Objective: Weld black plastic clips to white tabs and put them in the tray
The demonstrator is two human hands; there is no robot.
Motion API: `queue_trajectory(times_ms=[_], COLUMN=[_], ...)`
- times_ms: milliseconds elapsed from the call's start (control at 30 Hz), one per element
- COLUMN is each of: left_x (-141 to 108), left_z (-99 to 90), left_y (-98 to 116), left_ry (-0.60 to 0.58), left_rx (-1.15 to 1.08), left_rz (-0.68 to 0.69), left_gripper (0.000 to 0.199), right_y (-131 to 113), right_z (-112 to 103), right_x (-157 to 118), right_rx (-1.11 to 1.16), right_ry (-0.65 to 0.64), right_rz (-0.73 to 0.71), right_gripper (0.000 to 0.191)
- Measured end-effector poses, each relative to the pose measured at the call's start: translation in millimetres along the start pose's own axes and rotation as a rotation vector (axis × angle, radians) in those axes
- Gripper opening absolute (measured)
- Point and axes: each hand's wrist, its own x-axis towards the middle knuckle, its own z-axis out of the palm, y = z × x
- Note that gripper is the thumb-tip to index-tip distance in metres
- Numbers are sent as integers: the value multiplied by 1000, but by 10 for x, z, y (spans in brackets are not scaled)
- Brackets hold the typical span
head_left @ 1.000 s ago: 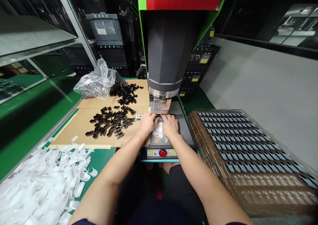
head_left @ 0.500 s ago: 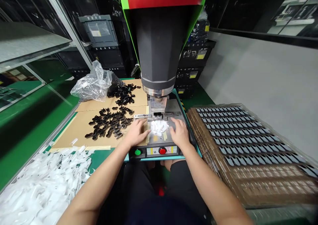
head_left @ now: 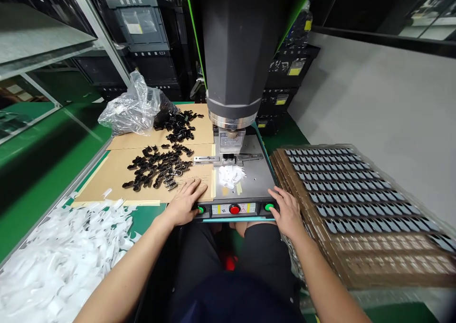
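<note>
My left hand (head_left: 184, 201) lies with fingers outstretched on the machine's front left corner, its thumb at the left green button (head_left: 201, 210). At the opposite corner, my right hand (head_left: 286, 209) is open too, thumb at the right green button (head_left: 269, 207). Neither holds anything. Between them sits a red button (head_left: 234, 209) on the front panel. A small heap of white plastic pieces (head_left: 231, 176) lies on the grey machine bed (head_left: 254, 185). Behind the heap, a black part (head_left: 228, 157) sits in the metal fixture, under the clear-fronted press head (head_left: 231, 141).
Many black clips (head_left: 158, 166) are spread on cardboard (head_left: 116, 171) at left, with a clear plastic bag (head_left: 130, 107) behind. White pieces (head_left: 64, 261) are piled at front left. Stacked brown trays (head_left: 356, 261) holding grey-black parts stand at right. Dark crates (head_left: 142, 26) are stacked behind.
Both hands have moved apart and back toward me, from beside the white heap and fixture to the green buttons at the front corners. The camera view has shifted slightly.
</note>
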Motion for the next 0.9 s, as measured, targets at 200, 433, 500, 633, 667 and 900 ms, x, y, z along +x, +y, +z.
queue_trajectory(times_ms=[200,433,500,633,667,900], left_x=[25,127,208,466,543,939], left_z=[-39,34,70,155,177,294], left_y=[38,187,248,380,413,574], left_ry=[20,94,120,154,155,216], left_rx=[-52,-109,-123,-125,-120,-66], left_rz=[-20,-55,-59,-87,-94,-57], left_gripper=[97,85,86,92,93,87], right_y=[-30,-438,-564,-740,-767,-883], right_z=[46,213,289,443,473,483], right_x=[129,621,792,1059,1095,1041], right_rx=[7,118,124,107,98,14], right_ry=[52,36,-3,-78,-87,-148], right_rz=[1,-59,-54,-49,-53,-146], right_gripper=[54,55,60,66,66,64])
